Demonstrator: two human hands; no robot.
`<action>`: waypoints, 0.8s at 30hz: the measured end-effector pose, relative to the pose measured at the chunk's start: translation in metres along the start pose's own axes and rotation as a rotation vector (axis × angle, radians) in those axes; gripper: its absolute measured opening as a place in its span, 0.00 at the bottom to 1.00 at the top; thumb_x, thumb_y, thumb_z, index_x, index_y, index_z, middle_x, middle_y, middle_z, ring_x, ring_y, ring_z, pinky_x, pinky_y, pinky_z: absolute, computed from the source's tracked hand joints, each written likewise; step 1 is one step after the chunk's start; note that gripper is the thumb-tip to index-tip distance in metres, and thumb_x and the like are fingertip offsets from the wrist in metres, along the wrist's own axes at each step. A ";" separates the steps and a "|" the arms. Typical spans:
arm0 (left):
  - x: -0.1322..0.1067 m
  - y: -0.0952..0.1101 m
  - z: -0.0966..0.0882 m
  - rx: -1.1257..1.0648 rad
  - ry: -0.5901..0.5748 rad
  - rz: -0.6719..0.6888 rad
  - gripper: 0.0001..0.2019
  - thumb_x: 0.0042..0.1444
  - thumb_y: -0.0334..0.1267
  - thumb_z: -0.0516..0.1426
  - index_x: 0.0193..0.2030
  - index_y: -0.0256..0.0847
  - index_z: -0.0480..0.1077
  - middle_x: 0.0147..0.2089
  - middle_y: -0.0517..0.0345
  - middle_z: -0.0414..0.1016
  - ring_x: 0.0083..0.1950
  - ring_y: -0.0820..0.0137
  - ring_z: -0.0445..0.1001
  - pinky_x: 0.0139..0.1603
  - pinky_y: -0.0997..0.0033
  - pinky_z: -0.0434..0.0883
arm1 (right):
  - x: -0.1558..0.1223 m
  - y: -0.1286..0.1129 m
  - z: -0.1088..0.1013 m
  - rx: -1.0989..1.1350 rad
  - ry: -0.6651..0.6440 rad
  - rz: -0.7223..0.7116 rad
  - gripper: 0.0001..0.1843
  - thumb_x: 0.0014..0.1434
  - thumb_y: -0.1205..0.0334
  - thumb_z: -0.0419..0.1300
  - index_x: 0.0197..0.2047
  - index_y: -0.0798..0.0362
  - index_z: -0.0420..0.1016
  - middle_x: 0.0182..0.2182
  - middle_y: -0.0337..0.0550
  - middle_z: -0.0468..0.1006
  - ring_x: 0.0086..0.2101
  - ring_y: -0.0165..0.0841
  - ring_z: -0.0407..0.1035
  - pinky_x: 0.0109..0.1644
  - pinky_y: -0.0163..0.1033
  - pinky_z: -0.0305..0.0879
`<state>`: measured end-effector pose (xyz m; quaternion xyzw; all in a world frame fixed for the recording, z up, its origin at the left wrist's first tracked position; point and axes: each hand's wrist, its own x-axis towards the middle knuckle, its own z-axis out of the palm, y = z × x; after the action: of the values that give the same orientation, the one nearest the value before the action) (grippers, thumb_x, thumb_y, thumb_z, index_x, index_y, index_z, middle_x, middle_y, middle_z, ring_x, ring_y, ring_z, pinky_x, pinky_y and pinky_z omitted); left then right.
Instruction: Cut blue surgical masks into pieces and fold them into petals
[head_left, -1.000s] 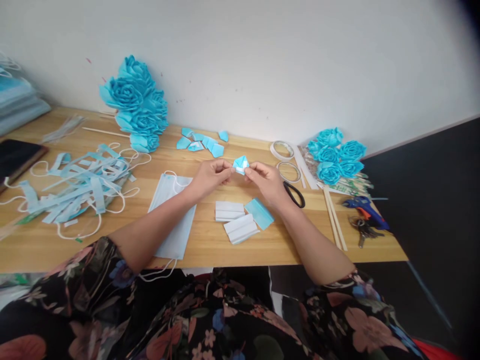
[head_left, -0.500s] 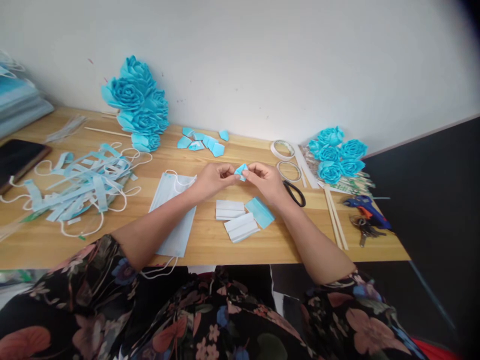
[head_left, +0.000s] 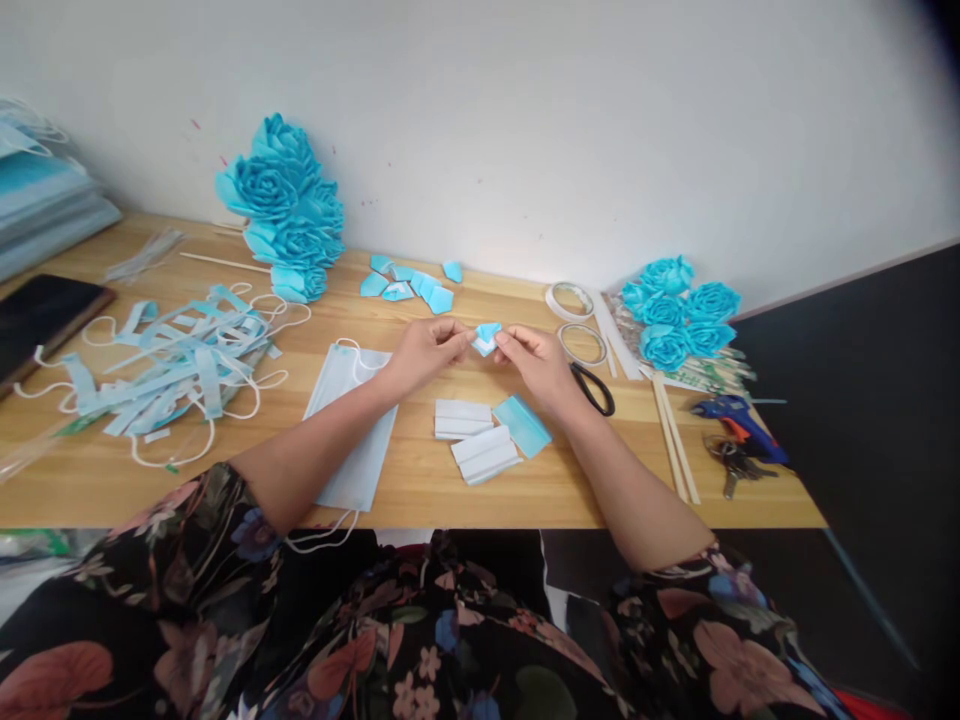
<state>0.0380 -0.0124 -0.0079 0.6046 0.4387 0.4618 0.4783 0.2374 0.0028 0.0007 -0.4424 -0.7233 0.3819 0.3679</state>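
A wood-grained table (head_left: 412, 485) spans the middle of the frame. At upper left, ruffled blue flowers (head_left: 289, 215) cluster; left of centre, a flat rectangular mask (head_left: 364, 475) lies partly hidden by the left forearm (head_left: 319, 450). The left hand (head_left: 427, 355) and right hand (head_left: 536, 362) curl inward. Below them rest three creased rectangles (head_left: 486, 455), two white, one blue. Both hands' fingertips pinch an angular blue-and-white piece (head_left: 487, 337), probably thin fabric, at frame centre.

Black top (head_left: 360, 625), floral print: pinkish and blue blooms (head_left: 739, 660), some green leaves (head_left: 546, 692). Sleeves (head_left: 180, 570) loose, about elbow-length. Forearms (head_left: 322, 440) bare.
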 end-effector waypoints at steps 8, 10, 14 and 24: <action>0.003 -0.002 0.000 -0.140 0.166 -0.046 0.13 0.60 0.43 0.59 0.29 0.37 0.70 0.21 0.62 0.68 0.23 0.78 0.65 0.26 0.78 0.63 | 0.001 0.010 0.001 -0.019 0.026 0.029 0.16 0.60 0.48 0.61 0.32 0.53 0.77 0.26 0.38 0.77 0.29 0.30 0.69 0.37 0.36 0.63; 0.003 -0.002 0.000 -0.165 0.182 -0.031 0.12 0.61 0.42 0.58 0.30 0.36 0.71 0.22 0.62 0.69 0.23 0.78 0.65 0.25 0.79 0.63 | 0.005 0.015 0.002 -0.048 0.034 0.051 0.14 0.59 0.50 0.62 0.33 0.53 0.78 0.27 0.38 0.78 0.29 0.31 0.69 0.36 0.36 0.63; 0.004 -0.001 -0.003 -0.193 0.231 -0.005 0.13 0.63 0.41 0.57 0.30 0.36 0.71 0.21 0.63 0.69 0.22 0.79 0.65 0.24 0.80 0.63 | 0.023 0.019 0.001 -0.155 0.059 0.065 0.15 0.59 0.50 0.60 0.36 0.53 0.80 0.29 0.39 0.79 0.31 0.33 0.71 0.37 0.38 0.65; 0.007 -0.005 -0.002 -0.204 0.249 0.002 0.13 0.66 0.38 0.56 0.30 0.36 0.70 0.20 0.64 0.68 0.20 0.80 0.64 0.23 0.82 0.62 | -0.005 -0.037 -0.007 -0.695 -0.353 0.003 0.11 0.62 0.58 0.61 0.46 0.48 0.81 0.40 0.41 0.84 0.39 0.37 0.76 0.41 0.39 0.64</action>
<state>0.0370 -0.0040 -0.0114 0.4915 0.4448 0.5758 0.4786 0.2323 -0.0116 0.0351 -0.4691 -0.8611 0.1849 0.0657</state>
